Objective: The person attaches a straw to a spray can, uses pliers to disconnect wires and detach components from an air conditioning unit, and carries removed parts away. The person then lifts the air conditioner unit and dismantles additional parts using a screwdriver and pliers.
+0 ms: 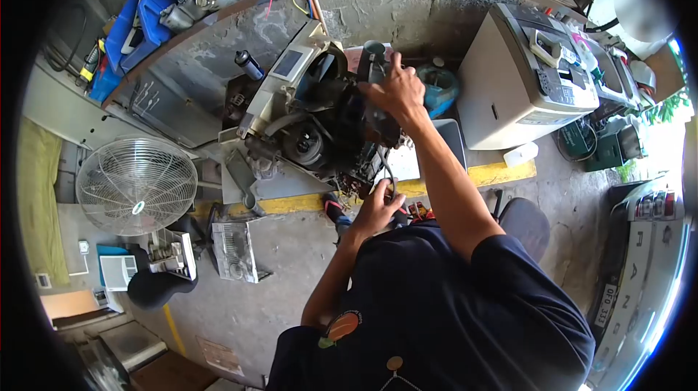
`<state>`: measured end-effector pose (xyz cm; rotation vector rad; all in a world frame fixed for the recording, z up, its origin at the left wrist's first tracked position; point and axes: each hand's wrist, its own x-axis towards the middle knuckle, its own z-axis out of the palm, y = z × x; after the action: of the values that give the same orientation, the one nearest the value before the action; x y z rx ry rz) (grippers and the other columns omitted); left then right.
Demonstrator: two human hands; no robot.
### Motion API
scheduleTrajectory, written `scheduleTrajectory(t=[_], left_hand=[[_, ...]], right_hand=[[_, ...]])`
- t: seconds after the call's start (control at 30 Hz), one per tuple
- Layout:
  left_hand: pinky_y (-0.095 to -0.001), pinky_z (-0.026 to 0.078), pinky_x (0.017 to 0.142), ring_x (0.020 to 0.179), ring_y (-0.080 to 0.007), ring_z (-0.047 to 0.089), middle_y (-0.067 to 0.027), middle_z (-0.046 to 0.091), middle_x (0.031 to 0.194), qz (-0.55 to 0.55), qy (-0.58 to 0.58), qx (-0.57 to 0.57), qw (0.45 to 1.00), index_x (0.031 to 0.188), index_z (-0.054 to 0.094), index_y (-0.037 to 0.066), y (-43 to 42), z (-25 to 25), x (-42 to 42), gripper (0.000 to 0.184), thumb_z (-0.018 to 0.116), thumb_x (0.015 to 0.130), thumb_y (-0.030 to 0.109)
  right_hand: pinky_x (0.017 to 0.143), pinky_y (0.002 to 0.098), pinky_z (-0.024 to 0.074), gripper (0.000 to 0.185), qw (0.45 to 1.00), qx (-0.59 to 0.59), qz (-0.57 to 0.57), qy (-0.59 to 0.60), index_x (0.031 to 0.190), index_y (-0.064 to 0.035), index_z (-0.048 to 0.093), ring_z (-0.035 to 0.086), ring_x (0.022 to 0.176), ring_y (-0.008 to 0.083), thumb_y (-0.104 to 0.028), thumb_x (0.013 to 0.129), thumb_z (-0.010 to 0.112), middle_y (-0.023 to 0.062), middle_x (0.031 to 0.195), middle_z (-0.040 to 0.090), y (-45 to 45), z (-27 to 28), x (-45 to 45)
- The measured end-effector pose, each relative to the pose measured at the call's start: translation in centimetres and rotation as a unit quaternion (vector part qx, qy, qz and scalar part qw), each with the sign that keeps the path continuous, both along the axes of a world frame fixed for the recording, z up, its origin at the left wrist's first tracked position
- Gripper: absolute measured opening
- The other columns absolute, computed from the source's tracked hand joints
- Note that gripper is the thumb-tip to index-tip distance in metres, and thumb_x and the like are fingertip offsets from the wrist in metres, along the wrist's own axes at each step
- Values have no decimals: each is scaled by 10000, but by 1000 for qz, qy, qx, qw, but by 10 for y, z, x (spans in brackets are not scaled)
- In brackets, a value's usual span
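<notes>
An opened machine (302,136) with dark inner parts and a pale control panel (287,64) lies near the wall. Over its right side is my right hand (400,91), thumb and a finger spread apart, next to a dark upright part (374,64); nothing shows in its grasp. Lower down, my left hand (378,209) is closed round the lower end of a thin grey hose (390,166) that runs up to the machine. Dark shadow hides where the hose joins it.
A white washing machine (483,78) stands at right, beside a teal container (438,89) and a grey tray (451,140). A spray can (249,65) is behind the machine. Further out are a round fan (137,186), a stool (525,224) and a parked vehicle (640,275).
</notes>
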<state>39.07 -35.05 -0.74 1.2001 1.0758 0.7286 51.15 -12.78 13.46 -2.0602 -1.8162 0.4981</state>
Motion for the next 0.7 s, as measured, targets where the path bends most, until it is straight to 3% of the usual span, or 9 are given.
scheduleTrajectory(t=[0.07, 0.4, 0.5, 0.57, 0.6, 0.7], left_hand=[[-349, 521, 733, 784, -221, 636, -114, 678, 972, 11, -11, -1, 1000, 1357, 487, 35, -6, -9, -4, 418, 666, 997, 146], [-279, 512, 715, 800, -198, 620, -161, 600, 1129, 148, 45, 16, 988, 1290, 582, 20, -13, 9, 51, 469, 792, 891, 146], [-302, 523, 688, 770, -220, 622, -194, 536, 1186, 129, 129, 79, 980, 1277, 626, 6, 2, -24, 85, 512, 840, 844, 177], [-333, 529, 657, 696, -227, 620, -163, 620, 1123, 11, 318, 295, 901, 1240, 655, 29, 12, -44, 111, 474, 802, 867, 281], [-333, 529, 657, 696, -227, 620, -163, 620, 1123, 17, 316, 288, 904, 1240, 655, 29, 14, -46, 119, 474, 802, 867, 281], [-357, 520, 639, 669, -229, 621, -117, 684, 993, -172, 192, 1, 966, 1106, 694, 55, 14, -47, 127, 381, 745, 884, 360]], right_hand=[[687, 519, 581, 906, 997, 42, 6, 64, 1396, -7, 442, 701, 830, 425, -523, 734, 784, 297, 1017, 650, -21, 16, 11], [717, 510, 581, 771, 975, 171, 3, 145, 1341, -26, 490, 684, 851, 381, -383, 737, 807, 245, 1060, 659, -110, 71, 80], [717, 495, 583, 765, 974, 148, -18, 173, 1351, -41, 502, 684, 848, 355, -351, 726, 814, 218, 1018, 663, -134, 86, 106], [713, 469, 571, 746, 957, 168, -58, 230, 1351, -66, 521, 675, 823, 320, -319, 717, 821, 196, 978, 674, -152, 95, 119], [713, 469, 571, 746, 959, 161, -52, 226, 1351, -66, 521, 675, 823, 320, -319, 717, 821, 196, 978, 674, -159, 93, 126], [720, 454, 559, 753, 965, 180, -63, 182, 1361, -91, 527, 665, 801, 299, -302, 704, 829, 189, 967, 683, -183, 83, 146]])
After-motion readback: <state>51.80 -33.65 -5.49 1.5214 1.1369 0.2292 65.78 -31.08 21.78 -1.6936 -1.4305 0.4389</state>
